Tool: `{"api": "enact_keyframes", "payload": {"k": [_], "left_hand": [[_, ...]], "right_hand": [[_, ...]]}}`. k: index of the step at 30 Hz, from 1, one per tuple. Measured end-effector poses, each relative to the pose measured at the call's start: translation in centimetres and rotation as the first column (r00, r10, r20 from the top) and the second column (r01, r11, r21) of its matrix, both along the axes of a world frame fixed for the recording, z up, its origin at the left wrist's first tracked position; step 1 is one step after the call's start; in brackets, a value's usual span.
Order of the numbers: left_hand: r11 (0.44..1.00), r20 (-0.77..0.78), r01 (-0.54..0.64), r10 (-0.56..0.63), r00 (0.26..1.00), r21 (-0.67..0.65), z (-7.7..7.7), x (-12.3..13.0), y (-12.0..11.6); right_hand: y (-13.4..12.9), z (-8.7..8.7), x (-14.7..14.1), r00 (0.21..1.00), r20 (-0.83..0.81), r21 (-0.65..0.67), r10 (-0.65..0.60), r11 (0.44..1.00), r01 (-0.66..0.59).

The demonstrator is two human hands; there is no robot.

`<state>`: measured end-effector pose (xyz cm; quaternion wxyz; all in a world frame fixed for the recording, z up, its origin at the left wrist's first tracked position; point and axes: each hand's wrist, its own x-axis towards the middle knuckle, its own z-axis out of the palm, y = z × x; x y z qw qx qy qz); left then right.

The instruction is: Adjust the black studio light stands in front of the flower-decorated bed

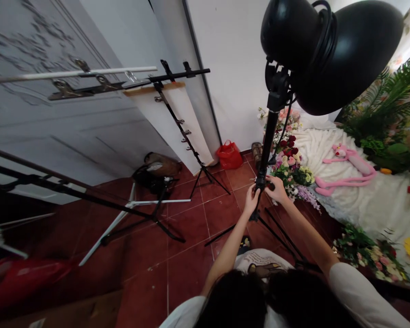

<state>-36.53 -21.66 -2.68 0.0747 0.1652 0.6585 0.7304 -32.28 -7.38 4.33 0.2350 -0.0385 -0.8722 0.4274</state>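
A black light stand (266,141) rises in front of me, carrying a large black studio lamp (331,45) at its top. My left hand (251,198) wraps around the stand's pole low down, just under a black collar. My right hand (276,188) grips the same collar from the right side. The stand's legs (276,237) spread over the red tiled floor below my hands. My dark hair and white sleeves fill the bottom edge.
A backdrop stand with rolled paper (177,105) stands at left, tripod legs (136,218) sprawl on the floor. A red bag (229,155) sits by the wall. Flowers (290,168), a pink plush toy (348,171) on white fabric and green plants (389,114) lie at right.
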Motion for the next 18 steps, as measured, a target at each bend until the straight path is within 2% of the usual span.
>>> {"api": "enact_keyframes", "payload": {"k": [2, 5, 8, 11, 14, 18], "left_hand": [[1.000, -0.003, 0.003, -0.003, 1.000, 0.008, 0.0, 0.0, 0.0], [1.000, -0.003, 0.003, -0.003, 1.000, -0.002, -0.3, 0.0, -0.1], [1.000, -0.018, -0.010, 0.009, 1.000, -0.026, -0.5, 0.3, -0.2], [0.999, -0.047, -0.022, 0.020, 0.999, -0.029, 0.0, 0.5, 0.1], [1.000, -0.078, -0.022, 0.022, 0.997, -0.004, 1.6, 0.3, 1.2], [0.999, -0.090, -0.032, 0.035, 0.995, 0.030, 4.5, -1.0, 3.3]], "right_hand": [[-1.7, -0.2, 0.6, 0.998, -0.043, 0.032, -0.044, 0.998, 0.045], [-3.5, -0.4, 0.7, 0.994, -0.078, 0.000, -0.077, 0.997, 0.078], [-4.3, -0.2, 0.5, 0.991, -0.071, -0.020, -0.116, 0.993, 0.114], [-4.4, 0.4, 0.1, 0.986, -0.062, -0.064, -0.158, 0.986, 0.154], [-4.3, 2.0, -0.4, 0.986, -0.068, -0.095, -0.151, 0.985, 0.144], [-4.2, 6.3, -1.0, 0.972, -0.150, 0.002, -0.179, 0.983, 0.181]]}}
